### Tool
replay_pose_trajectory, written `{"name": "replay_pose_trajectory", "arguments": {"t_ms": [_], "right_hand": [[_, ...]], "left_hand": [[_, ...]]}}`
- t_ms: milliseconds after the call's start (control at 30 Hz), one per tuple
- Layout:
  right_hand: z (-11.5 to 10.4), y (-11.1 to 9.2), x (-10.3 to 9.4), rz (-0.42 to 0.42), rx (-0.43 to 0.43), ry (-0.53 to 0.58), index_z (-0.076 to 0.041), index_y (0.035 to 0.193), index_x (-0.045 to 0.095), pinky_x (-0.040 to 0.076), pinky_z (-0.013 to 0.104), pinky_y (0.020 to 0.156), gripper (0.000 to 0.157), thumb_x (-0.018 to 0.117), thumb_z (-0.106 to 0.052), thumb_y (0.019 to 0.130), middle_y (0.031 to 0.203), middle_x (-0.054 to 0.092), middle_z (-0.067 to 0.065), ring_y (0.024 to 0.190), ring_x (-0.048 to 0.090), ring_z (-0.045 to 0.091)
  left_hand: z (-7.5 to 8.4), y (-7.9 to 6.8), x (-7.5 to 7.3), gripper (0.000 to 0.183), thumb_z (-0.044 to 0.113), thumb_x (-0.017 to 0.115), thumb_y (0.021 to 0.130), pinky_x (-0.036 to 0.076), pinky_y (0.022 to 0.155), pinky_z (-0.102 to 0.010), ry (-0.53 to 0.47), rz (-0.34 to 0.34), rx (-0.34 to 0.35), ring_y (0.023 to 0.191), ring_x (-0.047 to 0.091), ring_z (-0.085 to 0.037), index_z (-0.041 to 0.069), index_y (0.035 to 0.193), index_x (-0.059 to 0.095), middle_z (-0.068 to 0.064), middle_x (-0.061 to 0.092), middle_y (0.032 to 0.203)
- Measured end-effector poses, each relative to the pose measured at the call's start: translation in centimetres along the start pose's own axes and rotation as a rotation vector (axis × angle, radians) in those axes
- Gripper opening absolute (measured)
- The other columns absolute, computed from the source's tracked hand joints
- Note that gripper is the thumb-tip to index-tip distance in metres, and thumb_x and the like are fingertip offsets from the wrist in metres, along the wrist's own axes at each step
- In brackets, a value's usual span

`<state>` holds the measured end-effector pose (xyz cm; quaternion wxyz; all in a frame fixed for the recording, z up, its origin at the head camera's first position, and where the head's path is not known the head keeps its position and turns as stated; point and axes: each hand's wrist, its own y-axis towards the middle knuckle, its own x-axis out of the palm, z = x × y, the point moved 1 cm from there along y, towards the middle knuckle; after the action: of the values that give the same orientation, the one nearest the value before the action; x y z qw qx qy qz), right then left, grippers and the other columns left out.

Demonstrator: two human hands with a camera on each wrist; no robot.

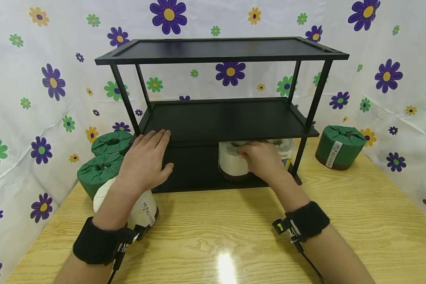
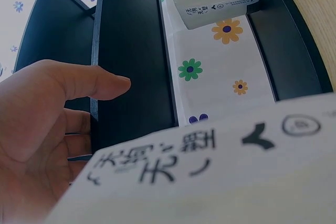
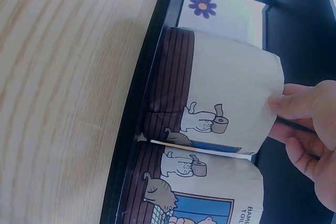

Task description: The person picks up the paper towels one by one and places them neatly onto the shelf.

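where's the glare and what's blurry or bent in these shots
Head view: bright white glare on the wooden table, by the bottom edge; left wrist view: the near edge of the black rack bows, probably lens distortion, and the closest roll looks soft; right wrist view: the floral backdrop looks pale, washed out.

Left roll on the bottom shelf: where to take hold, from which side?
Probably its top edge, from the open front: the left roll stands upright on the bottom shelf, and the middle shelf above leaves little room overhead.
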<state>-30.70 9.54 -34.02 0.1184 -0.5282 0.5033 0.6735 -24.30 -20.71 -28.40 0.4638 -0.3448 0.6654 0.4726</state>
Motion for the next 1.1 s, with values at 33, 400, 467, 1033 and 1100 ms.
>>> {"name": "replay_pose_trajectory", "arguments": {"t_ms": [33, 400, 467, 1033, 1100], "right_hand": [[-0.1, 0.0, 0.0, 0.004, -0.004, -0.001, -0.011, 0.096, 0.079, 0.059, 0.039, 0.073, 0.011, 0.072, -0.005, 0.089, 0.093, 0.076, 0.005, 0.081, 0.070, 0.022], [0.3, 0.1, 0.0, -0.054, -0.025, 0.090, -0.009, 0.100, 0.078, 0.059, 0.038, 0.078, 0.018, 0.070, 0.001, 0.088, 0.098, 0.076, 0.006, 0.089, 0.071, 0.023], [0.7, 0.1, -0.2, -0.078, -0.006, 0.130, -0.008, 0.102, 0.078, 0.059, 0.038, 0.078, 0.027, 0.063, 0.008, 0.086, 0.101, 0.076, 0.006, 0.094, 0.070, 0.025], [1.4, 0.2, -0.2, -0.024, -0.006, 0.101, -0.007, 0.093, 0.079, 0.058, 0.038, 0.078, 0.015, 0.069, 0.004, 0.089, 0.097, 0.074, 0.008, 0.090, 0.068, 0.026], [1.3, 0.2, -0.2, -0.022, -0.013, 0.098, -0.007, 0.093, 0.079, 0.058, 0.038, 0.077, 0.015, 0.069, 0.003, 0.088, 0.096, 0.074, 0.008, 0.089, 0.068, 0.025]], "left_hand": [[0.0, 0.0, 0.0, 0.081, 0.033, 0.068, 0.089, 0.025, 0.121, -0.057, 0.000, -0.001, 0.000, 0.144, 0.036, -0.042, -0.001, 0.154, 0.033, -0.022, 0.039, 0.156], [-0.1, -0.1, 0.2, 0.081, 0.033, 0.067, 0.089, 0.025, 0.120, -0.057, -0.001, -0.002, 0.001, 0.144, 0.037, -0.042, -0.001, 0.154, 0.033, -0.022, 0.040, 0.156], [-0.1, -0.1, 0.2, 0.081, 0.033, 0.068, 0.089, 0.026, 0.120, -0.057, -0.002, 0.003, 0.003, 0.144, 0.037, -0.042, -0.001, 0.153, 0.033, -0.023, 0.040, 0.155], [0.0, 0.1, -0.1, 0.081, 0.033, 0.068, 0.088, 0.026, 0.120, -0.058, -0.001, 0.012, 0.005, 0.143, 0.037, -0.042, -0.002, 0.153, 0.034, -0.023, 0.040, 0.155], [0.0, 0.0, -0.1, 0.081, 0.033, 0.068, 0.089, 0.026, 0.120, -0.058, -0.001, 0.012, 0.004, 0.143, 0.037, -0.042, -0.002, 0.153, 0.034, -0.023, 0.040, 0.155]]}}
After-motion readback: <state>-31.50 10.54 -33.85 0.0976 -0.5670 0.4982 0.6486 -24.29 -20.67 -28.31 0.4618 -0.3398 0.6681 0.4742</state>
